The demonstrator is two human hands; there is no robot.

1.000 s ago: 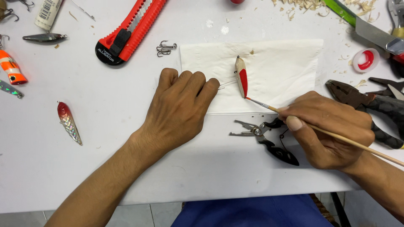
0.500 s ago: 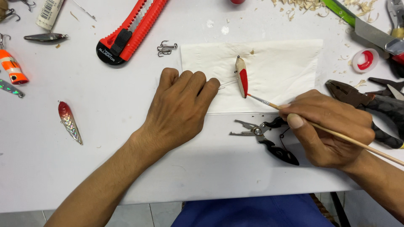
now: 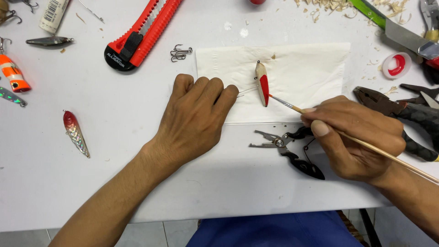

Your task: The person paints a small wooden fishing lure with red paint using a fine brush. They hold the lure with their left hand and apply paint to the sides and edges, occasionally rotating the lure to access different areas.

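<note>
A small wooden fishing lure [image 3: 261,83], pale with a red lower half, lies on a white paper towel [image 3: 311,75]. A thin wire sticks out of its left side toward my left hand [image 3: 194,116], which rests palm down on the towel's left edge with its fingertips at the wire. My right hand [image 3: 352,137] grips a thin wooden-handled paintbrush [image 3: 292,106] like a pen. The brush tip touches the red part of the lure.
Small black split-ring pliers [image 3: 292,148] lie just below the towel. A red utility knife [image 3: 141,29] and a treble hook [image 3: 181,52] sit at top left. Several finished lures [image 3: 75,133] lie at far left. Large pliers [image 3: 402,116], a red-paint cap [image 3: 396,65] and wood shavings are at right.
None of the objects has moved. The brush tip stays on the lure's red part, and my right hand has shifted only slightly.
</note>
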